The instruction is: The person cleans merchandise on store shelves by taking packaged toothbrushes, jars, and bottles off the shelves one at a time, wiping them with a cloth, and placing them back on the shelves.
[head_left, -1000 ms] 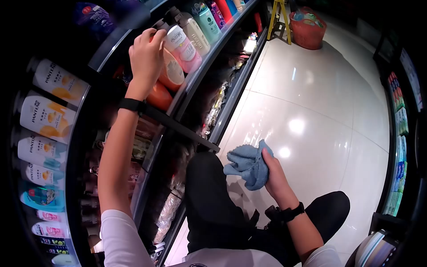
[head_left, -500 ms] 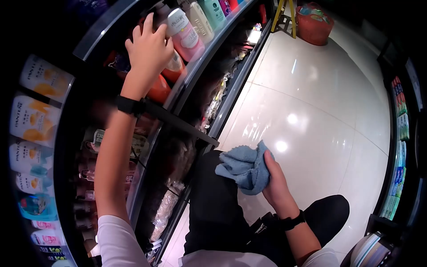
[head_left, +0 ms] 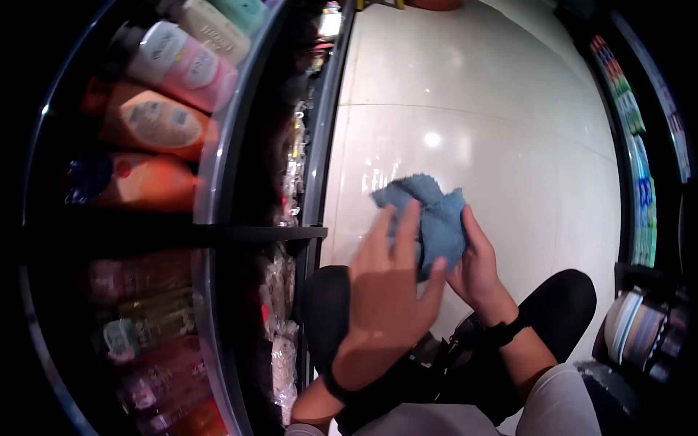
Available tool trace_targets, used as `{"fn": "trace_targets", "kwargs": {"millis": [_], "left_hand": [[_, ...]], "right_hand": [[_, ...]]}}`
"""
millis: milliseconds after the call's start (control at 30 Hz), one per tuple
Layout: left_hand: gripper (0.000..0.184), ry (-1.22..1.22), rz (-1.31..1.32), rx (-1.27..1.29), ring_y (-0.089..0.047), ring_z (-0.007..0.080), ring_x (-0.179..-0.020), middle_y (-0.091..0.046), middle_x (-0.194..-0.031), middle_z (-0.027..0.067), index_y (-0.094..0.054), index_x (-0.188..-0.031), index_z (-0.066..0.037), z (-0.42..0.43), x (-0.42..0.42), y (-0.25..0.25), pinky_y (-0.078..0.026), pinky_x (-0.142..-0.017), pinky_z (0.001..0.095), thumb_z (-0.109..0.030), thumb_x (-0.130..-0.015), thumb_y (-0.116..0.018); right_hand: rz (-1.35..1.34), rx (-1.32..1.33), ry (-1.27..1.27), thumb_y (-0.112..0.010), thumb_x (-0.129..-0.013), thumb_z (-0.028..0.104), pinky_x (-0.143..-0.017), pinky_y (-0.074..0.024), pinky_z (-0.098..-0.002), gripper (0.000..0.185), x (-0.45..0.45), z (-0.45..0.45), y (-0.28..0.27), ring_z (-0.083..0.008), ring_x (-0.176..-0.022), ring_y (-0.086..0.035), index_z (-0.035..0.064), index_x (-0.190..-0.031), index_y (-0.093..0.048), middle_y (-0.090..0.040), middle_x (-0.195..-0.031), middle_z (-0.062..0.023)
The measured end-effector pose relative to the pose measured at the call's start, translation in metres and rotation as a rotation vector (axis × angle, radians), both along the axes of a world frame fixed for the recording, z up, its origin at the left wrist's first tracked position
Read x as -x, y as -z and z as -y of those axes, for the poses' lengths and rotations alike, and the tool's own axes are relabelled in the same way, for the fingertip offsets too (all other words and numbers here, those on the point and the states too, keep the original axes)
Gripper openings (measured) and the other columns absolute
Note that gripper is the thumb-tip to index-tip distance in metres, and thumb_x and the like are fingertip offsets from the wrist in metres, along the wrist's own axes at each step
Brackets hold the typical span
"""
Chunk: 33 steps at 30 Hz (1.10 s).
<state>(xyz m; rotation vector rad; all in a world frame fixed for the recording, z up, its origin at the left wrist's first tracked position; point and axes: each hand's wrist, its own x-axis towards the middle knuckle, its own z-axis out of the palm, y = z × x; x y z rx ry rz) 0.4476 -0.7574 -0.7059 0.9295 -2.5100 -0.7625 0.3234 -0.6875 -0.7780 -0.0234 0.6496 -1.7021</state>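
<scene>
In front of my knees, over the pale tiled floor, my right hand point(head_left: 480, 263) grips a crumpled blue cloth point(head_left: 443, 225), its thumb along the cloth's right edge. My left hand point(head_left: 389, 283) is slightly blurred, with fingers spread and nothing held in them. It overlaps the lower left of the cloth in the head view; whether it touches the cloth I cannot tell. The shelf at upper left carries a pink and white bottle point(head_left: 187, 67), an orange bottle point(head_left: 156, 122) and another orange bottle with a dark blue cap point(head_left: 142, 182).
A dark shelf divider point(head_left: 269, 232) juts out toward the floor on my left. Plastic-wrapped packs point(head_left: 283, 356) fill the lower shelf. Opposite, on the right, stands a rack of colourful boxes point(head_left: 643, 196), with striped round items point(head_left: 632, 327) below it.
My left hand has come away from the bottles on the shelf and down to the cloth. My right hand still holds the cloth. The view has turned, bringing the shelf bottles closer.
</scene>
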Motion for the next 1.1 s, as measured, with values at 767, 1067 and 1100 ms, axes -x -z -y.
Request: {"fn": "trace_targets", "kwargs": {"millis": [767,1067,1100], "left_hand": [[0.016,0.134,-0.352,-0.238,-0.063,0.0322,-0.085,-0.063,-0.092,0.0146,-0.065,-0.096,0.000,-0.081,0.166,0.066,-0.049,-0.077,0.0387,0.002,-0.084,-0.054],[0.021,0.110,-0.331,-0.608,-0.064,0.0207,-0.084,-0.068,-0.090,0.0145,-0.065,-0.104,0.003,-0.078,0.208,0.103,-0.050,-0.076,0.0332,-0.012,-0.091,-0.060],[0.022,0.144,-0.324,-0.568,-0.064,0.0209,-0.084,-0.069,-0.090,0.0146,-0.065,-0.105,0.003,-0.079,0.213,0.109,-0.050,-0.076,0.0335,-0.013,-0.091,-0.060]], "right_hand": [[-0.005,0.930,0.548,-0.039,-0.103,0.045,-0.082,-0.0497,-0.0310,0.045,0.100,-0.031,0.192,-0.0181,-0.096,-0.058,0.0089,-0.124,-0.054,-0.059,-0.119,-0.0067],[-0.090,-0.218,0.939,-0.035,-0.104,0.031,-0.071,-0.0497,-0.0277,0.038,0.137,-0.052,0.084,-0.0144,-0.080,-0.059,0.0056,-0.124,-0.055,-0.061,-0.094,-0.0050],[-0.114,-0.222,0.937,-0.036,-0.104,0.030,-0.071,-0.0493,-0.0276,0.038,0.142,-0.051,0.087,-0.0140,-0.080,-0.058,0.0054,-0.124,-0.055,-0.061,-0.094,-0.0046]]}}
